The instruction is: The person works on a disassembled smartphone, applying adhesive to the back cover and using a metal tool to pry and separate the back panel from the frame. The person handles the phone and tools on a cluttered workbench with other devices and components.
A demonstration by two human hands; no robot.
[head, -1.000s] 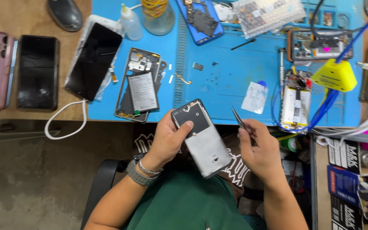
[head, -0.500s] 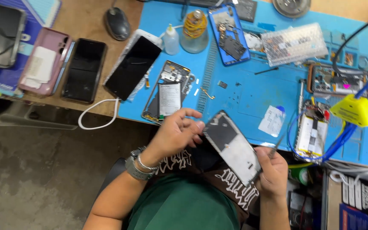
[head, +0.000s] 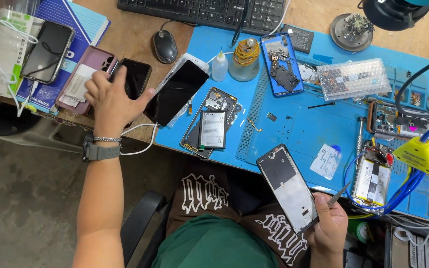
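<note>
- Head view, left side: left hand (head: 110, 99) reaching out across the worktop (head: 135, 25), fingers (head: 91, 85) spread wide and lying flat on a black phone (head: 137, 74). Touching it, not closed round it.
- That phone lying dark side up at the wooden edge, between a pink-cased phone (head: 78, 79) and a loose screen panel (head: 177, 92), close to both.
- Head view, right side: right hand (head: 329, 223) low over the lap, fingers wrapped tight round the bottom end of an empty phone frame (head: 289, 188), tweezers (head: 341, 192) pinched in the same grip.
- Probably best done so: curl thumb and fingertips round the long edges of the black phone before lifting. Slide clear of the white cable (head: 140, 139) beneath the wrist. Avoid nudging the screen panel alongside.
- Worth keeping the frame tilted away from the worktop edge and the tweezer tips pointed outward, since one hand carries both.
- Surface: brown wood on the left, blue mat (head: 299, 134) on the right, crowded with an opened phone with its battery (head: 212, 129), a small bottle (head: 219, 67) and loose parts. Mouse (head: 165, 46) and keyboard (head: 209, 10) at the back.
- Room: grey concrete floor (head: 26, 198) below, a dark chair arm (head: 140, 218) beside the lap.
</note>
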